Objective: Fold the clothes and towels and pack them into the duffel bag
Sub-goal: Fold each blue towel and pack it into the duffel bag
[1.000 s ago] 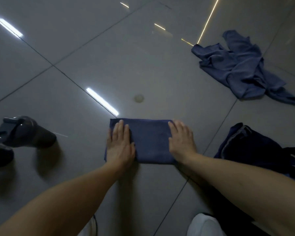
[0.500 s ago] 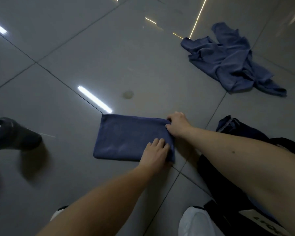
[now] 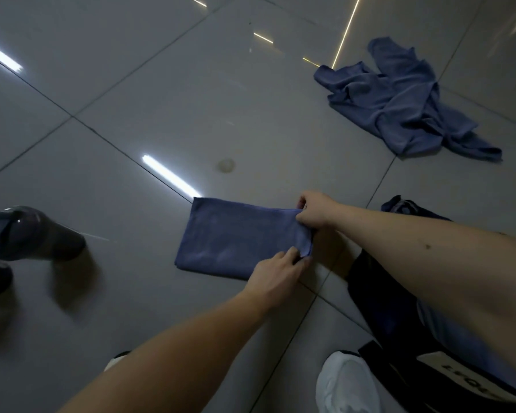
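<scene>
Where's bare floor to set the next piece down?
Bare floor lies between the folded towel and the crumpled cloth, and between towel and dark bottle. Crowded at its right end: left hand, right hand, duffel bag, white shoe.

1 head camera looks down onto floor (image 3: 167, 93).

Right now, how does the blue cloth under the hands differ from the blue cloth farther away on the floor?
The folded cloth lies flat as a neat rectangle; the far cloth is a crumpled heap. The left hand and right hand pinch the folded cloth's right edge; nobody touches the far cloth. Both are blue and lie on the floor.
</scene>
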{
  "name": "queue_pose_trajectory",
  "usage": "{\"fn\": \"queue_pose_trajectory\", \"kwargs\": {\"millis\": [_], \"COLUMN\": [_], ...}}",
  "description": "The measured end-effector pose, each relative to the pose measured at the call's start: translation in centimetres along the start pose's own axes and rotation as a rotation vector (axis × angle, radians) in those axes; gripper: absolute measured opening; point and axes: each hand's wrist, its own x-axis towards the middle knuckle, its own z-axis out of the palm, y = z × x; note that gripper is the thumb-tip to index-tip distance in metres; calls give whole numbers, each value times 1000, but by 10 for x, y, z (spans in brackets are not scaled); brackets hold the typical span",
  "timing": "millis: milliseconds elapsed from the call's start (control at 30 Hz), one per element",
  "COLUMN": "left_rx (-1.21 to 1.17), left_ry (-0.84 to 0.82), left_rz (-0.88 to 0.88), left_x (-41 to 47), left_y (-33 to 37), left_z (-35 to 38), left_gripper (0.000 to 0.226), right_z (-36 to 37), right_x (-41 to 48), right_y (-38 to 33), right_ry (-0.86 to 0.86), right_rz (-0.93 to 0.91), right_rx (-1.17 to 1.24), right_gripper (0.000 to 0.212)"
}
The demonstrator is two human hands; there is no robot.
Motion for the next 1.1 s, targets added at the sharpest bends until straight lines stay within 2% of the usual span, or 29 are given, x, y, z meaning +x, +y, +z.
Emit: {"fn": "queue_pose_trajectory", "kwargs": {"millis": [100, 267, 367, 500, 633, 700, 800, 867, 933, 1000, 1100], "left_rx": [5, -129, -161, -230, -343, -408, -630, -821, -949, -1032, -1146], "left_ry": [77, 300, 370, 416, 483, 528, 594, 626, 682, 704, 766], "left_rz": [44, -56, -175, -292, -360, -387, -423, -472, -613, -777, -901], "left_x": [-10, -39, -48, -56, -68, -73, -82, -88, -93, -96, -96], "left_y": [1, 16, 24, 26, 32, 32, 29, 26, 19, 7, -15], "left_z": [-1, -6, -8, -3, -1, -3, -5, -5, -11, -18, -27], "left_gripper": [47, 23, 11, 11, 7, 13, 17, 14, 7, 12, 18], "right_z": [-4, -18, -23, -24, -28, -29, -27, -26, -26, -25, -19], "right_x": [-8, -21, -27, -36, -38, -36, -30, -26, -22, -20, -17], "right_y": [-2, -5, -10, -16, -20, -21, -22, -25, -33, -44, -64], "right_ry": [-54, -226, -249, -300, -331, -353, -508, -583, -587, -544, -442], "right_rz": [-30, -72, -76, -38, -43, -11, 56, 47, -9, -71, -169], "right_rx": [44, 144, 141, 198, 170, 215, 323, 359, 301, 179, 2], "right_gripper": [39, 59, 52, 42, 21, 25, 40, 33, 30, 25, 8]}}
